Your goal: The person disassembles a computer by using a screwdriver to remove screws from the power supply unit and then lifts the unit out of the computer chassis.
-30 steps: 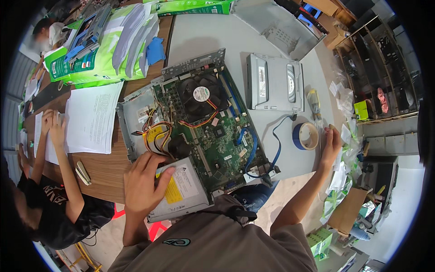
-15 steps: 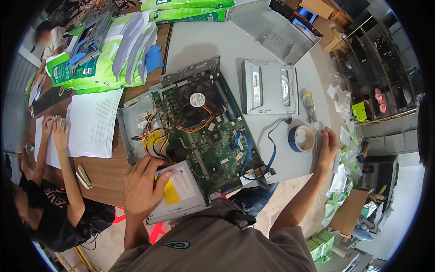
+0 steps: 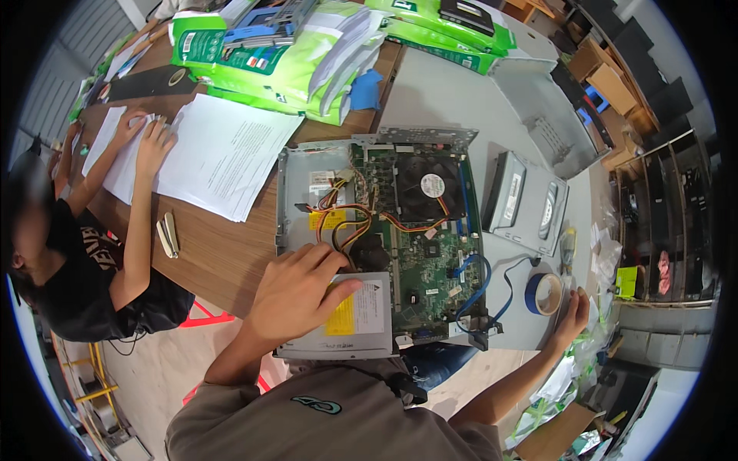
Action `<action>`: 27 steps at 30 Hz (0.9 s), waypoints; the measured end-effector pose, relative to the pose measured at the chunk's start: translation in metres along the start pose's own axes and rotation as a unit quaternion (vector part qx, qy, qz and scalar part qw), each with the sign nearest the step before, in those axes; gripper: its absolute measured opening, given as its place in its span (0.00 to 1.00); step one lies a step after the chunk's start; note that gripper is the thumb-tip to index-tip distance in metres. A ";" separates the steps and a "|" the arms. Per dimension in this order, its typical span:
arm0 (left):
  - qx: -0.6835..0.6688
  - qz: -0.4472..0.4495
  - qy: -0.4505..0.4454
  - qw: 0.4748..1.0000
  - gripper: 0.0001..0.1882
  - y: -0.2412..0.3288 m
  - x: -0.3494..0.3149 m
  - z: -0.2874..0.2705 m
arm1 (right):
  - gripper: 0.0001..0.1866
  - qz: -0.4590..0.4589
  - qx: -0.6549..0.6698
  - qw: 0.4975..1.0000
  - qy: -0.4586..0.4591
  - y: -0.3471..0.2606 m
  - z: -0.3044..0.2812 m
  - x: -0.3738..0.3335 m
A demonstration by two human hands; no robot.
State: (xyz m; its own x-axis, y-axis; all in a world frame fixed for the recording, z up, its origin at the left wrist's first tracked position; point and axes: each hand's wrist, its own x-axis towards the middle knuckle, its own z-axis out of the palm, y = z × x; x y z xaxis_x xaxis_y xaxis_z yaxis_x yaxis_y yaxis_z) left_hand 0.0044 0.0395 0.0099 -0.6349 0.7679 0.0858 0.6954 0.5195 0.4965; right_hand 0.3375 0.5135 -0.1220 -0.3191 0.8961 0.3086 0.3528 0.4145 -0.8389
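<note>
An opened computer case (image 3: 290, 173) lies on the table in front of me, its green motherboard (image 3: 442, 269) and black cooling fan (image 3: 429, 187) exposed. My left hand (image 3: 304, 292) grips the silver power supply (image 3: 361, 323) at the near left corner, fingers over its far side and thumb on its label. Bundled coloured wires (image 3: 346, 219) run beyond those fingers. My right hand (image 3: 573, 319) rests at the table's right edge, fingers loosely extended, with nothing visible in it. Just left of it stands a roll of blue tape (image 3: 544, 294); a yellow-handled screwdriver (image 3: 568, 244) lies farther off.
A flat silver drive (image 3: 526, 203) and a metal cover (image 3: 530, 104) lie right and far right. A blue cable (image 3: 503, 296) loops off the board. At left, another person's hands (image 3: 150, 142) rest on papers (image 3: 223, 154) near a stapler (image 3: 167, 234). Green paper packs (image 3: 261, 65) stack behind.
The view has turned, so the whole scene sits farther right and rotated clockwise. My left hand stays on the power supply; my right hand remains by the table edge.
</note>
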 end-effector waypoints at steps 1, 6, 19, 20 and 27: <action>-0.002 -0.006 0.003 1.000 0.16 -0.001 -0.001 0.000 | 0.16 -0.004 -0.005 1.000 0.003 -0.001 0.000 0.001; 0.003 0.006 0.011 1.000 0.16 -0.002 -0.002 0.000 | 0.16 -0.008 -0.040 0.999 -0.004 -0.003 -0.001 0.002; -0.024 0.008 0.006 1.000 0.14 -0.003 0.000 0.001 | 0.14 -0.009 -0.042 0.999 0.012 0.003 -0.001 0.004; -0.024 0.008 0.004 1.000 0.14 -0.003 0.000 0.000 | 0.14 -0.008 -0.033 0.999 0.011 0.001 0.000 0.003; -0.024 0.008 0.003 1.000 0.14 -0.003 -0.001 -0.002 | 0.14 0.001 -0.052 0.999 0.008 -0.016 0.008 0.000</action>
State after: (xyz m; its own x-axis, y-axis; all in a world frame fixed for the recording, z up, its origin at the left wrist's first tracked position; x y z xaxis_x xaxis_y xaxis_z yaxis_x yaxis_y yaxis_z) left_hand 0.0025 0.0365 0.0097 -0.6261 0.7734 0.0994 0.6884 0.4884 0.5362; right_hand 0.3254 0.5054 -0.1123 -0.3043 0.8992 0.3145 0.4440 0.4260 -0.7883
